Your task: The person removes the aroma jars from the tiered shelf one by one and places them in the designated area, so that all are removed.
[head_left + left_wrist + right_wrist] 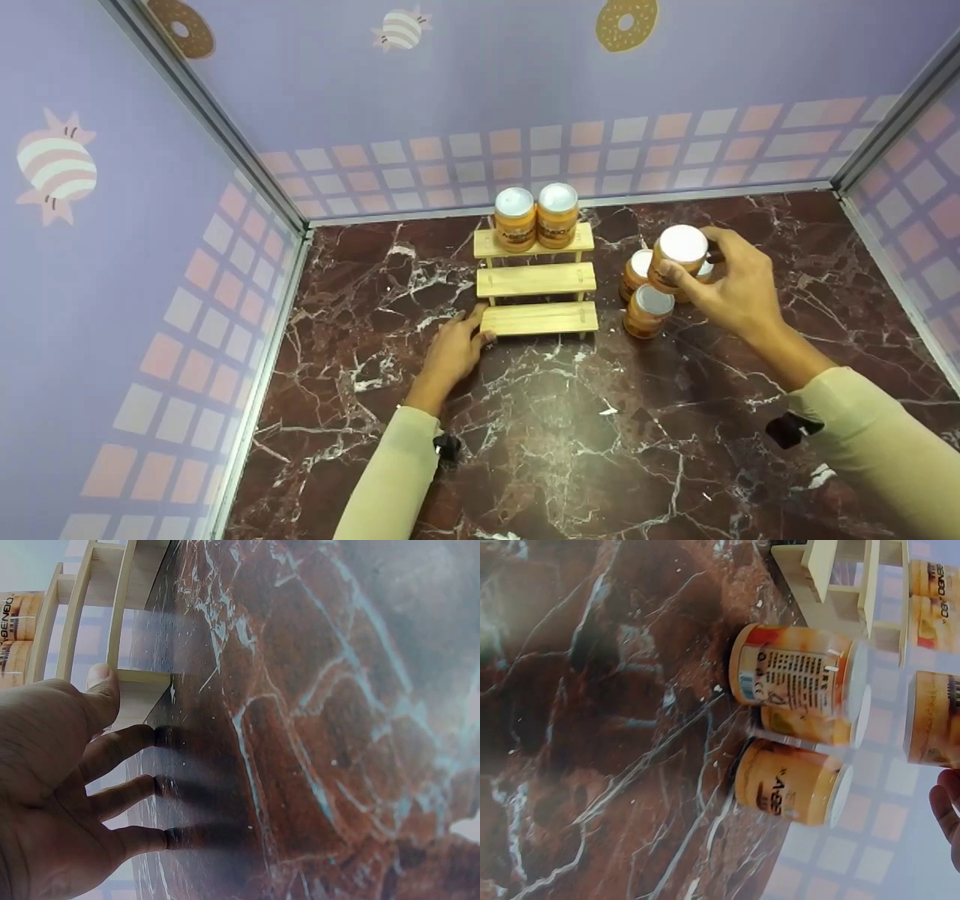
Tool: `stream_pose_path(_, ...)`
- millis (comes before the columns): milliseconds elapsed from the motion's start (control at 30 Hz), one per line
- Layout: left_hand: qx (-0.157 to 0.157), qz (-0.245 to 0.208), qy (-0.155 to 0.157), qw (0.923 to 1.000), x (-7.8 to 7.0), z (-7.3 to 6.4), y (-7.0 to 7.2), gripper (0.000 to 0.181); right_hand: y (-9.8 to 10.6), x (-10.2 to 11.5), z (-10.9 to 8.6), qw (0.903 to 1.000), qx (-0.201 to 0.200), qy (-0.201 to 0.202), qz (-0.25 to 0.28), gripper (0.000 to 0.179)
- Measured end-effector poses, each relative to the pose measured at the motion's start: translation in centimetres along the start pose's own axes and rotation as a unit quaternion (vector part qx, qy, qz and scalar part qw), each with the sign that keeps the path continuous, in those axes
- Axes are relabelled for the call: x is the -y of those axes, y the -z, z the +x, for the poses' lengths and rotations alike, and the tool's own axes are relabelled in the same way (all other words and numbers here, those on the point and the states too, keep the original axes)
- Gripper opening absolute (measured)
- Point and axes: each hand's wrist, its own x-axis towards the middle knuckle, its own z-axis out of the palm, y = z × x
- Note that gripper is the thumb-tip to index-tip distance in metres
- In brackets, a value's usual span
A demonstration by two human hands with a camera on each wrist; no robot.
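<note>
A three-step wooden display rack [537,280] stands on the dark marbled surface, with two orange jars [556,216] with white lids side by side on its top step. My left hand [450,351] touches the left end of the lowest step. The left wrist view shows its thumb [103,686] against that step and several spread fingers reaching down to the surface. My right hand [739,281] grips another orange jar [682,251] upright between thumb and fingers, raised above a cluster of similar jars [648,313]. The held jar partly hides those behind it.
Right of the rack, the clustered jars [795,780] stand upright close together. A lilac back wall [510,82] with a checkered band rises behind the rack. Similar side walls [150,300] enclose the marbled surface [555,442] at left and right.
</note>
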Motion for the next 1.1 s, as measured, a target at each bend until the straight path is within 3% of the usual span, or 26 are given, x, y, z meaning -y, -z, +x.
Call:
stream_pose_path(733,0.009,-0.007,0.018,0.9998,-0.4,-0.2,0.2,0.071,2.3,-3.3,-2.3,0.9996,-0.016,-0.004,-0.023,0.058)
stream_pose_path(1100,0.009,-0.003,0.015,0.9998,-0.2,0.0,0.1,0.070,2.0,-4.7,-4.0,0.9990,-0.005,-0.038,-0.024,0.059)
